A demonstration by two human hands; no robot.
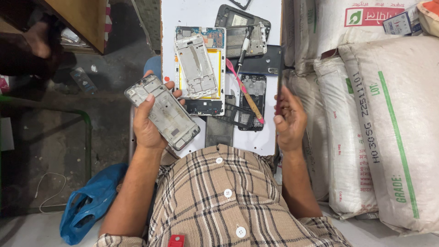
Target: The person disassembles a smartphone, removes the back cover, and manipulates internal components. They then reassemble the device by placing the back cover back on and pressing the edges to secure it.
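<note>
My left hand point(147, 124) grips a grey metal phone frame point(163, 112), held tilted at the left edge of the white board point(270, 27). My right hand point(289, 120) holds a thin dark flat piece point(278, 80) edge-on at the board's right side. Between the hands, several stripped phone parts lie on the board: a silver frame point(196, 66) on top of a phone body with a yellow inner panel point(218, 73), black back shells point(247, 27), a dark frame point(253, 91). A pink-handled tool point(234, 69) and a brush with a wooden handle point(251, 103) lie across them.
Large white woven sacks point(388, 128) are stacked tight along the right. A wooden cabinet corner point(84, 18) stands at the upper left, with another person's hand point(39, 39) beside it. A blue plastic bag point(89, 203) lies on the dark floor at the lower left.
</note>
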